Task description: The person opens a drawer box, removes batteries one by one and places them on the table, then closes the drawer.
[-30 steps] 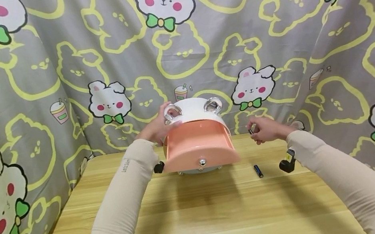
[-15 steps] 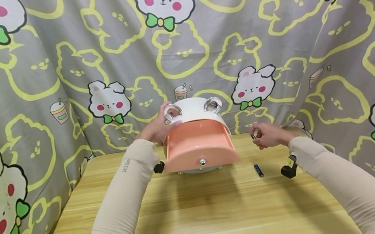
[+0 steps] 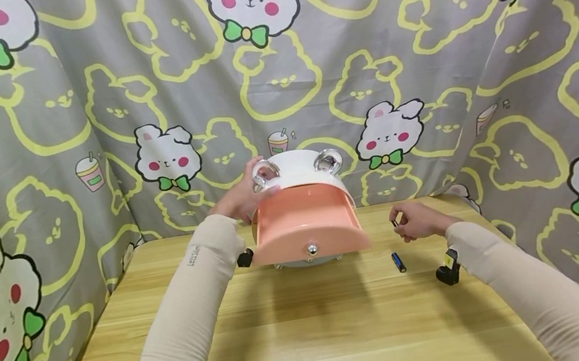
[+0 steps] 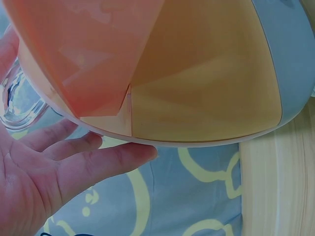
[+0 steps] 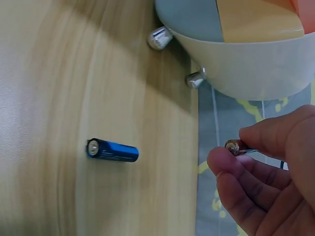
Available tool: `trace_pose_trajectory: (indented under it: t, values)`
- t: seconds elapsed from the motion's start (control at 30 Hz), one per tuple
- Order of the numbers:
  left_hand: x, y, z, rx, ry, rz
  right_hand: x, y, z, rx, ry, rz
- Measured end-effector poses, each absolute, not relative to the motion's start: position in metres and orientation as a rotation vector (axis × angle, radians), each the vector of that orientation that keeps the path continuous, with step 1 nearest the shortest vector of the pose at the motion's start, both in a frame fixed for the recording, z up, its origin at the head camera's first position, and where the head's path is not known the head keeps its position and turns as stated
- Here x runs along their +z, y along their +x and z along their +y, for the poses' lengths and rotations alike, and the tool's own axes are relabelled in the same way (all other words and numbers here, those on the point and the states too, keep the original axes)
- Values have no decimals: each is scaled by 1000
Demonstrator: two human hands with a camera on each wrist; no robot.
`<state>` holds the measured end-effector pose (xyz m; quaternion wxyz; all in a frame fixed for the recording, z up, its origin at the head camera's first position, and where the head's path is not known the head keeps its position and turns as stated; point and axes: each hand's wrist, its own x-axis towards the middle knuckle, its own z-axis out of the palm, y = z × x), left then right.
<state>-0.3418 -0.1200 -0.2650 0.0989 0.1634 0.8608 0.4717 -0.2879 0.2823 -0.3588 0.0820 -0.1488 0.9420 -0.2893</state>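
Note:
A white drawer box with clear ear-shaped rings stands mid-table, its orange drawer pulled out. My left hand rests against the box's upper left side beside one ring. In the left wrist view its fingers lie nearly straight along the outside of the shell. Right of the box, my right hand pinches a small battery between thumb and fingertips; one round end of it shows and the rest is hidden. A second, blue battery lies on the table below that hand.
A wooden table bears the box on short silvery feet. Patterned grey curtains hang behind and at both sides, close to the table's back edge. A silvery knob sits on the drawer front.
My right hand has moved a little down and toward me with its battery, nearer the blue battery on the table. My left hand and the drawer box have stayed in place.

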Motion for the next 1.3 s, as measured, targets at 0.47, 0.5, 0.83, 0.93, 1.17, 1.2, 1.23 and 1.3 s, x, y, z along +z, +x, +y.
trace_pose_trajectory:
  t: [0.47, 0.5, 0.83, 0.93, 1.17, 1.2, 1.23, 1.3]
  values:
    - [-265, -343, -121, 1377, 492, 2550, -392, -282, 292, -905, -401, 2768]
    - [-265, -343, -121, 1374, 495, 2554, -394, -282, 292, -903, -398, 2768]
    - [-265, -342, -122, 1365, 500, 2567, -411, -278, 294, -907, -380, 2744]
    - [-265, -341, -121, 1379, 491, 2564, -414, -277, 295, -905, -368, 2743]
    - [-266, -341, -121, 1406, 479, 2540, -419, -273, 296, -876, -329, 2749]
    - [-266, -341, -121, 1406, 480, 2540, -420, -272, 297, -869, -332, 2751]
    - [-266, -341, -121, 1402, 484, 2542, -421, -272, 296, -870, -316, 2751]
    - [-266, -342, -121, 1395, 484, 2548, -423, -270, 297, -861, -316, 2751]
